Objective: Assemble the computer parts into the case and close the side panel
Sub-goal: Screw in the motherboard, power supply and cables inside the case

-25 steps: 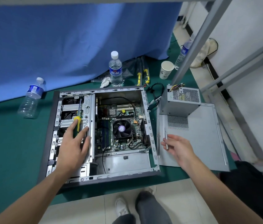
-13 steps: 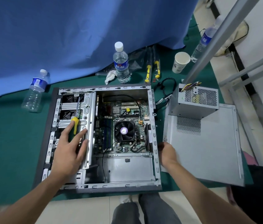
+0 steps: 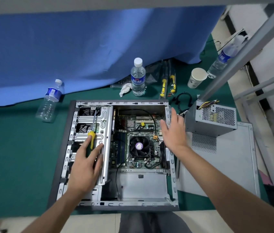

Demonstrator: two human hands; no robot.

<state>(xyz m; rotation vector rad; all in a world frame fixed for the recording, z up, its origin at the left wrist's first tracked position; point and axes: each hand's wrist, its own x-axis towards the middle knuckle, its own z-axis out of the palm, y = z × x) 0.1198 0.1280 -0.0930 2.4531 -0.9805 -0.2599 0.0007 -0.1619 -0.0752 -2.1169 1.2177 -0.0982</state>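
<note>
Case [image 3: 89, 206] lies open on its side on the green mat [image 3: 15, 165], motherboard [image 3: 132, 132] and CPU fan [image 3: 139, 146] already in; the bay nearest me is bare. PSU [image 3: 211, 121] sits outside, just right of the case, on the far end of the side panel [image 3: 225, 165], which lies flat on the mat. Left hand [image 3: 85, 167] rests flat on the drive cage [image 3: 105, 132], fingers straight, touching the yellow-handled screwdriver [image 3: 91, 135] but not gripping it. Right hand [image 3: 173, 132] is spread and empty above the case's right edge, near the PSU. Handling guess: PSU is a dense steel box, rigid, probably heaviest loose part; take it by the solid sides, not the perforated grille or the wire bundle [image 3: 208, 104]. Panel is thin sheet, light, likely flexes, edges maybe sharp; hold it by the long edges, and the PSU must come off it first. Board is fragile, keep fingers and the driver tip clear. Count: one case, one PSU, one panel, one screwdriver on the cage plus two more yellow-handled tools [image 3: 167, 84] on the mat, three water bottles [image 3: 138, 78], one paper cup [image 3: 196, 78], one loose black cable [image 3: 182, 100].
</note>
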